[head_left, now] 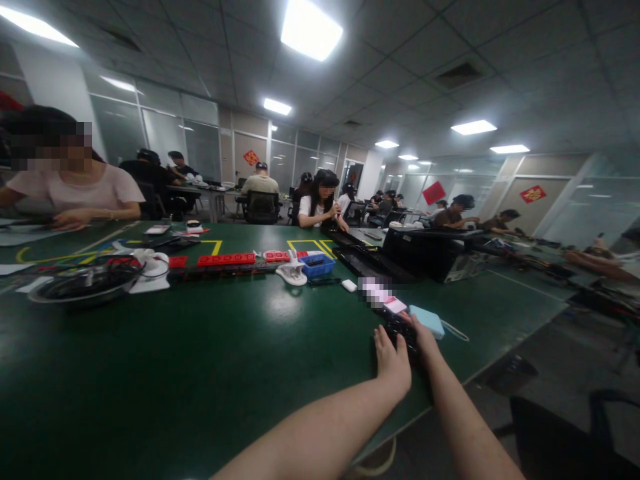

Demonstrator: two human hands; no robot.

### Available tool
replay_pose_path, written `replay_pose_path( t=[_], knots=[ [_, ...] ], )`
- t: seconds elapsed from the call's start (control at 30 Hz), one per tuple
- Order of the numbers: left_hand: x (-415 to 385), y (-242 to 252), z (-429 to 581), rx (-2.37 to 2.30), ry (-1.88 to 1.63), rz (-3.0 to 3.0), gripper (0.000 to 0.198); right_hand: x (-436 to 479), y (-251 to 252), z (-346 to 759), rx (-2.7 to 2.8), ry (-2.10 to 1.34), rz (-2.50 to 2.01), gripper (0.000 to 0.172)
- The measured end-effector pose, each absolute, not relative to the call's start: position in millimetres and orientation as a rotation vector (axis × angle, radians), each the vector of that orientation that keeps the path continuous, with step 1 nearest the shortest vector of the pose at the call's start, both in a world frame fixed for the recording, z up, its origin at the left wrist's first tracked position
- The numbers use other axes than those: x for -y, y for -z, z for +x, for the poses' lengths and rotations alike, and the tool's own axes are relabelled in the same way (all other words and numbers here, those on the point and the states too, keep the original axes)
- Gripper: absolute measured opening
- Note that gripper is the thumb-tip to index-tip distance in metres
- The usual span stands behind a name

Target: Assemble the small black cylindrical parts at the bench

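- Head view: a black plastic part (pixel 400 333) is flanked by left hand (pixel 393 363) and right hand (pixel 424 339).
- Neither grip's closure can be told.
- Likely light, stiff; best held by its sides.

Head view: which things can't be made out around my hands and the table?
Head view: outline of the dark object, partly hidden by the left hand and right hand.
Head view: details of the pink-and-white item, covered by pixelation.
Head view: contents of the metal bowl, too dark and blurred.
Head view: black chair, cut off by bottom edge.
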State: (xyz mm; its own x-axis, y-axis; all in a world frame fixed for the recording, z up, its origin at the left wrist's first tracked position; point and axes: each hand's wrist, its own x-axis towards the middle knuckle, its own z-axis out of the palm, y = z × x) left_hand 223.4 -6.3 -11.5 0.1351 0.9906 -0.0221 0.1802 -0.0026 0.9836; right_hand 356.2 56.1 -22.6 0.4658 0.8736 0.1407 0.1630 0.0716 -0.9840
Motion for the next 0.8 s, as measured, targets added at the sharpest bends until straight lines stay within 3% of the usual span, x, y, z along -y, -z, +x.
replay_pose_path(
  t=[0.1,0.37,0.53,0.8],
  knots=[
    [3,10,229,-1.333,-1.108,1.312,0.054,-59,28,335,1.026,-0.670,-1.452,0.034],
    [-21,13,189,-1.532,-1.362,1.195,0.042,-70,40,263,1.079,-0.618,-1.436,0.040],
    [-46,20,121,-1.631,-1.465,1.197,0.037,-91,45,190,1.161,-0.671,-1.374,0.046],
    [-76,24,-38,-1.849,-1.599,1.232,0.036,-114,40,21,1.371,-0.817,-1.250,0.041]
  ],
)
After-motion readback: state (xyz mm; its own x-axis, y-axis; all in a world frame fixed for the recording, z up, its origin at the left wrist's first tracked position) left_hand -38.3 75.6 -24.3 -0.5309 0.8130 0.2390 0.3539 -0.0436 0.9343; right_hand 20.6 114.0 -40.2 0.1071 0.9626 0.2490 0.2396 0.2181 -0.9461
